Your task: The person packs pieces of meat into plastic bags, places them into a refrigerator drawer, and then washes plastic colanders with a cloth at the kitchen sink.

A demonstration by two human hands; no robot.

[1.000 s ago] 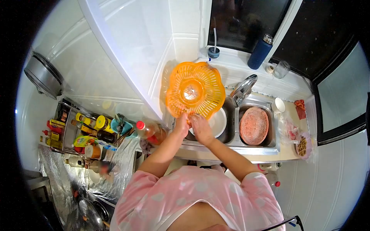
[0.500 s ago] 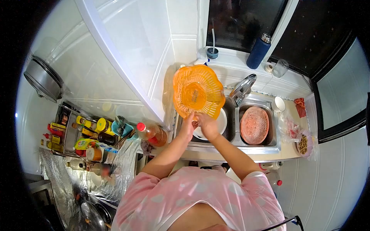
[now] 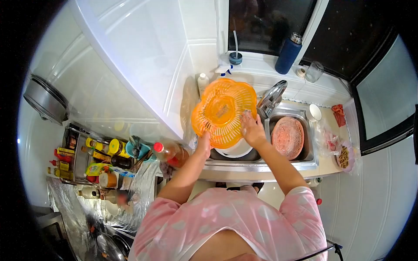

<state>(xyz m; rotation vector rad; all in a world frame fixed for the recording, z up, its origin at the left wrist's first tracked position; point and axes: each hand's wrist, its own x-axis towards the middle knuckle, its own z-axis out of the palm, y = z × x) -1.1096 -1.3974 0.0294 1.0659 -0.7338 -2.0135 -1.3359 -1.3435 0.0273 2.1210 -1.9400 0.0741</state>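
Observation:
An orange slotted plastic basket (image 3: 223, 105) with a scalloped rim is held over the left sink basin. My left hand (image 3: 203, 145) grips its lower left rim, with part of the fingers hidden. On the basket's right side lies my right hand (image 3: 252, 129), its fingers stretched out against the slotted wall. Below the basket, a white bowl or plate (image 3: 235, 150) shows partly in the left basin. A pink basket-like container (image 3: 288, 138) sits in the right basin, to the right of my right hand.
A chrome faucet (image 3: 272, 99) rises behind the basins. A blue bottle (image 3: 288, 54) stands on the windowsill. A red-capped bottle (image 3: 171, 154) is left of the sink. A white cup (image 3: 313, 112) and a bowl of brownish pieces (image 3: 344, 157) are on the right counter.
The orange basket has come lower and nearer, covering more of the left basin. My hands have moved apart, the right one up onto the basket's right side.

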